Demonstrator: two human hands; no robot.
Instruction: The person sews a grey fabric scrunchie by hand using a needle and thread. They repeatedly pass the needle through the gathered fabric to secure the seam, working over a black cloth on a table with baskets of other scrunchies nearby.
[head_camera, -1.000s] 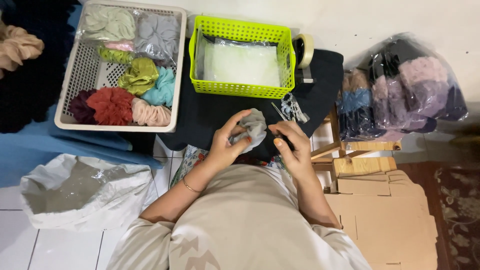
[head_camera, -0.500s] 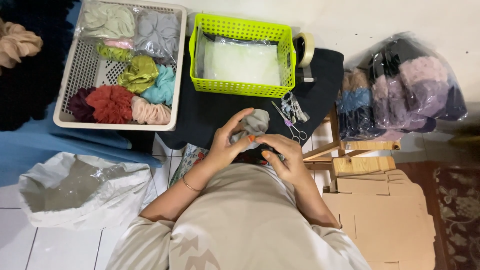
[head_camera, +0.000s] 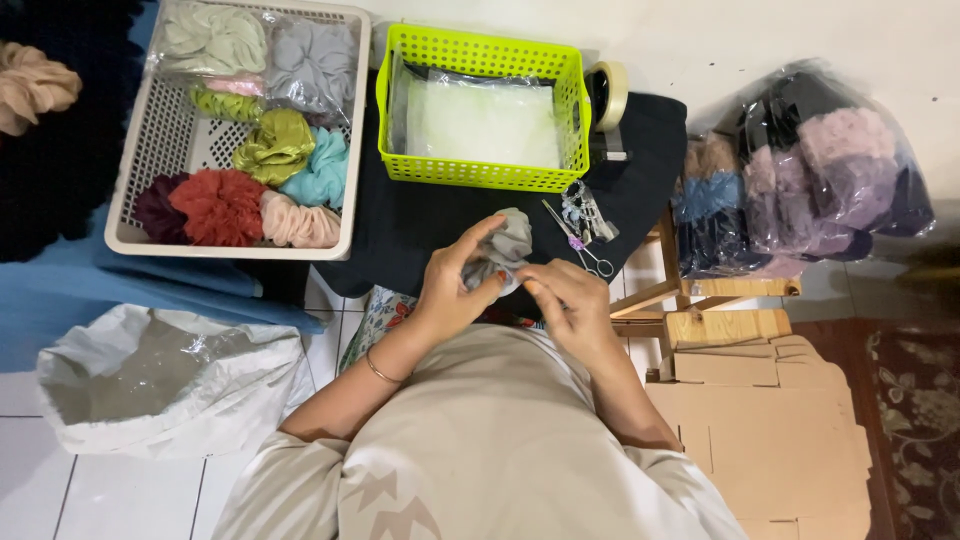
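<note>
While both hands meet above the dark bench (head_camera: 420, 225), the left hand (head_camera: 450, 290) is closed around a grey scrunchie (head_camera: 505, 250) and the right hand (head_camera: 565, 305) pinches its lower edge. It looks soft, light and crushable, best taken by its gathered folds. The fingertips are hidden in fabric.

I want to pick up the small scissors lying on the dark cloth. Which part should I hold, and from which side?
Grip the small scissors at the ring handles, which point toward the person; the blades point away, toward the green basket. Coming from the right side looks best, since the left hand and right hand with the grey fabric piece crowd the other side.
</note>
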